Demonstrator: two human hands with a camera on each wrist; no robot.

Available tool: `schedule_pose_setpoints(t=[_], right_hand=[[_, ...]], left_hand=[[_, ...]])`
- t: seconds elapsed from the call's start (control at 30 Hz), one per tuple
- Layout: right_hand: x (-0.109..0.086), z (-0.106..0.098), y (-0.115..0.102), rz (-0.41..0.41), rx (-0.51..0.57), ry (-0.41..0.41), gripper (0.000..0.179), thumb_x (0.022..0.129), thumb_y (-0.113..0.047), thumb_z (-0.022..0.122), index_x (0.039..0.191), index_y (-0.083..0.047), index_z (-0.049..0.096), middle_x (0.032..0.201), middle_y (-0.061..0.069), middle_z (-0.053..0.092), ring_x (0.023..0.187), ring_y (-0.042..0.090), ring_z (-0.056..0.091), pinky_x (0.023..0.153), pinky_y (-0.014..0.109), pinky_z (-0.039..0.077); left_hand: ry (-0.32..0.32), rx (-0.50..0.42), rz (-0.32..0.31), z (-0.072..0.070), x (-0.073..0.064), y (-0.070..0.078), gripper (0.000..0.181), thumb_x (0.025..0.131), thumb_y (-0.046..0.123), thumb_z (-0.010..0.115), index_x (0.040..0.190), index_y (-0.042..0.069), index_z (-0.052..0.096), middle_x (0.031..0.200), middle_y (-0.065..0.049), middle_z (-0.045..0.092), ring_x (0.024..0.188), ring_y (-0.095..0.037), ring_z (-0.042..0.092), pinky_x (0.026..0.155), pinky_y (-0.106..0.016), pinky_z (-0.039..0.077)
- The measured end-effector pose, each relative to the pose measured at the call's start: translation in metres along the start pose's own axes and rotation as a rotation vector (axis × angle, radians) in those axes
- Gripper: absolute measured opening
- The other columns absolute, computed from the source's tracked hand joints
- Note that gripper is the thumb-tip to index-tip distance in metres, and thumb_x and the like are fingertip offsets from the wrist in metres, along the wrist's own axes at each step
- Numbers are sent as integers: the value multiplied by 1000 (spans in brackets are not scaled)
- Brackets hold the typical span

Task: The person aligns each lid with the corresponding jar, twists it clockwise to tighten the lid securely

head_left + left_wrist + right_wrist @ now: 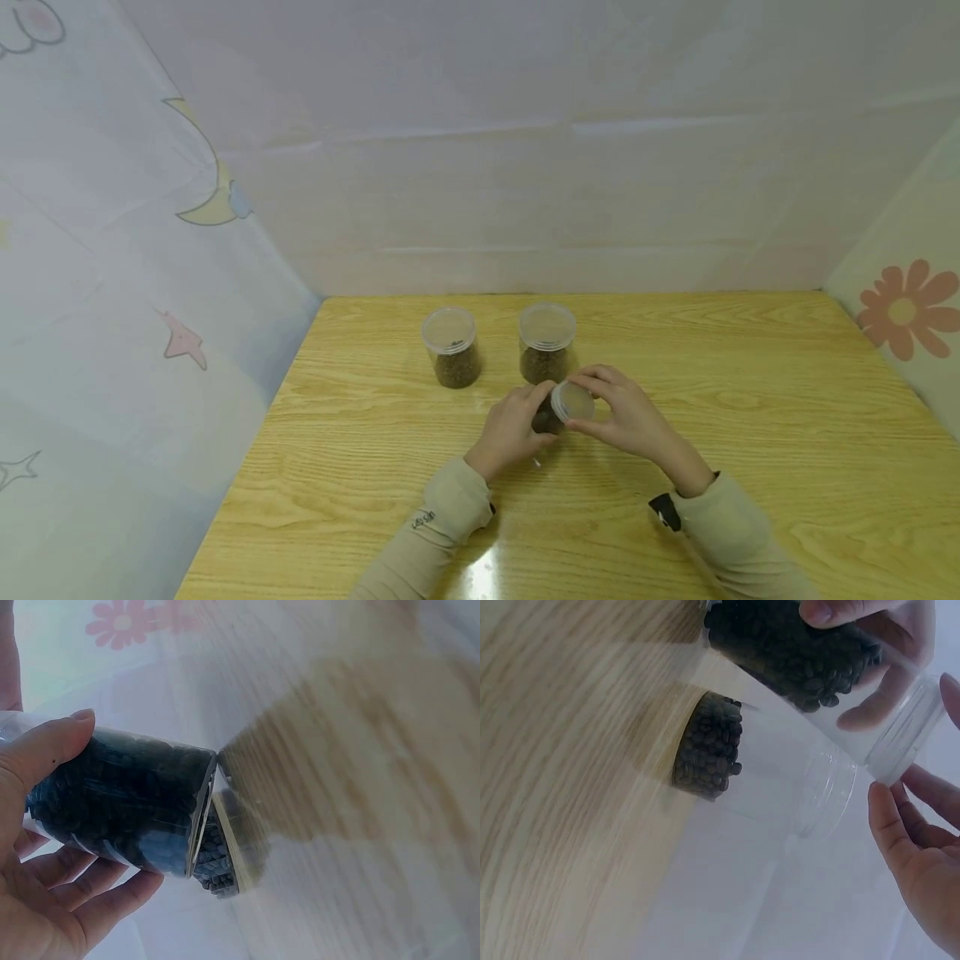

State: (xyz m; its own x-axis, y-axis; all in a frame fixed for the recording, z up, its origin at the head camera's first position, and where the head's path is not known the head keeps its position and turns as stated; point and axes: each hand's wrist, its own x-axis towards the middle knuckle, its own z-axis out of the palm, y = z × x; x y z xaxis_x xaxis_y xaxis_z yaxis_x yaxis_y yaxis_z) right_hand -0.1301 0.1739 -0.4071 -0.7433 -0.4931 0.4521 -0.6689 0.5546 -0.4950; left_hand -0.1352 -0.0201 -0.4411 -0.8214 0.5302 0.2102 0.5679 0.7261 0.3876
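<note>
My left hand [512,429] grips a clear jar [124,799] partly filled with dark coffee beans [787,656]. The jar leans to the right, its base low over the wooden table. At its upper end, the right hand [628,417] pinches the rim of the clear lid [576,402] between thumb and fingers. The lid sits on the jar's mouth. Just behind the hands stands a second lidded jar [546,337] with brown beans in its lower part. Another such jar [451,346] is upright to the left of it.
The wood-grain table [337,467] reaches back to a pale cloth backdrop [525,192]. Printed cloth walls [112,292] rise at the left and right sides. Both forearms come in from the front edge in beige sleeves [457,500].
</note>
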Motion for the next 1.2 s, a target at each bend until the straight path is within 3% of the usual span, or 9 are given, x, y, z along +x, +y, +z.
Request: schedule_pose_setpoints(t=[0.53,0.8,1.2], right_hand=[[1,2,-14,99,-14,22,54,69,-19,80,112,5,59,107,16,56,88,27,57,68,39,51],[-3,-1,-13,108,21,15,55,70,-19,79,115,3,58,110,13,54,90,25,56,70,37,50],[-23,-20,1,203,-6,34,44,82,-17,69,119,3,55,117,19,51,86,27,57,68,41,50]], left_hand=[[14,-7,-15,0,0,0,67,70,26,80,126,14,46,112,-4,60,100,-21,57,76,-33,51],[16,27,-8,0,-2,-1,69,70,29,80,127,12,46,114,-5,59,100,-20,58,78,-32,50],[24,-90,-38,0,-2,-2,72,69,24,81,128,5,42,117,-9,57,103,-22,57,86,-33,47]])
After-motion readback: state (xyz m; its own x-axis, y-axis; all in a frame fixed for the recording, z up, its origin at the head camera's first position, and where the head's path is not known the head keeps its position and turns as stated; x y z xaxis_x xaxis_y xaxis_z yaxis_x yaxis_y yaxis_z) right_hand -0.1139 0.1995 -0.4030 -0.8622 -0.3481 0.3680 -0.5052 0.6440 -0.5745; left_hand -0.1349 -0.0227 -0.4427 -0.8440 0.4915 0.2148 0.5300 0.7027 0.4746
